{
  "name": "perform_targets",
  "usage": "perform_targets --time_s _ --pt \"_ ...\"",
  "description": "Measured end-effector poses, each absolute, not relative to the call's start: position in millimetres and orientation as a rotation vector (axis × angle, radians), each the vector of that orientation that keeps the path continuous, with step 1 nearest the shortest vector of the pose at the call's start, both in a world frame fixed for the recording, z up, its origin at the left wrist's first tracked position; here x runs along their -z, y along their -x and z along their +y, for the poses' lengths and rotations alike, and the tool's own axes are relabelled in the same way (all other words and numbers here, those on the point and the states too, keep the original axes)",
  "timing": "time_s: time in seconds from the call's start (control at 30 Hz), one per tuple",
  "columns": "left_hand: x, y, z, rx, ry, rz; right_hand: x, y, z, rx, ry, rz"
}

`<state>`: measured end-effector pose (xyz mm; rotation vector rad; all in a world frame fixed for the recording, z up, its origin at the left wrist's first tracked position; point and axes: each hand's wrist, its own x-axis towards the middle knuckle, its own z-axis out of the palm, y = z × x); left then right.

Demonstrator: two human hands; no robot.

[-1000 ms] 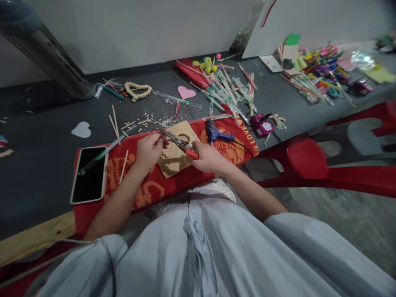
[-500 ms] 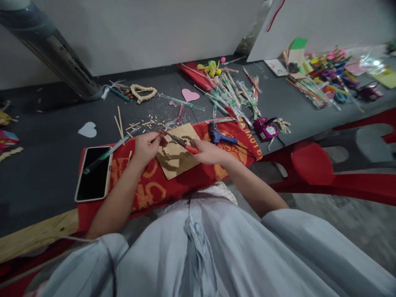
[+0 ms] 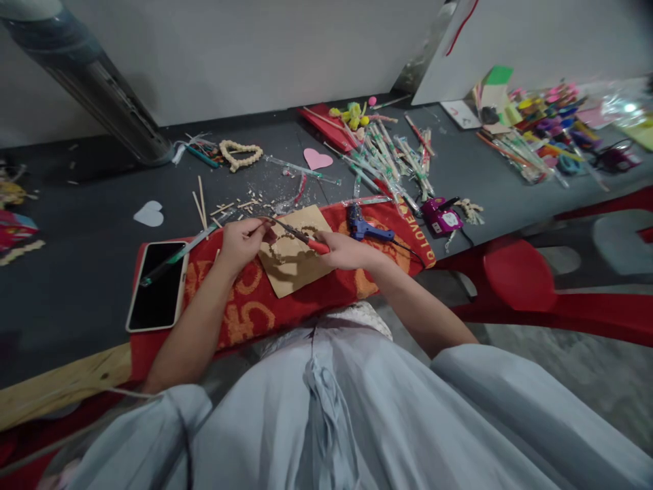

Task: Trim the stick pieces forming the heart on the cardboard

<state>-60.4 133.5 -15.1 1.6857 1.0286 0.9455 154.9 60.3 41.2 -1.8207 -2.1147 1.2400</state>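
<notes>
My right hand point(image 3: 347, 250) is wrapped round the red handles of a pair of scissors point(image 3: 296, 233), whose blades point left. The blade tips reach the fingers of my left hand point(image 3: 245, 239), pinched together on something too small to make out. Below both hands lies a square of tan card point(image 3: 300, 272), with a heart-shaped outline of small pieces point(image 3: 278, 253) on it, partly hidden by the scissors. The card rests on a red and orange towel point(image 3: 249, 309). Cut stick bits point(image 3: 248, 204) are scattered just beyond my left hand.
A phone point(image 3: 157, 286) lies at left under a plastic sleeve. A blue glue gun point(image 3: 372, 231) and a purple glue gun point(image 3: 441, 216) are at right. Behind are a beige heart frame point(image 3: 239, 155), a pink paper heart point(image 3: 317, 159), a white paper heart point(image 3: 149, 214) and wrapped sticks point(image 3: 388, 153).
The view has shifted slightly, moving the table's things a little to the right in it. Both hands keep nearly the same place at the scissors and card.
</notes>
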Motion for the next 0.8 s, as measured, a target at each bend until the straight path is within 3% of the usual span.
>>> perform_targets --time_s 0.53,0.8 --pt "13.3 60.7 134.1 -0.998 -1.609 1.015 -43.5 -160.4 63.1 -1.477 1.709 -1.999" --pt "20.5 61.5 138.3 -1.008 -1.655 1.067 -40.4 -149.6 61.1 -1.097 1.774 -2.197"
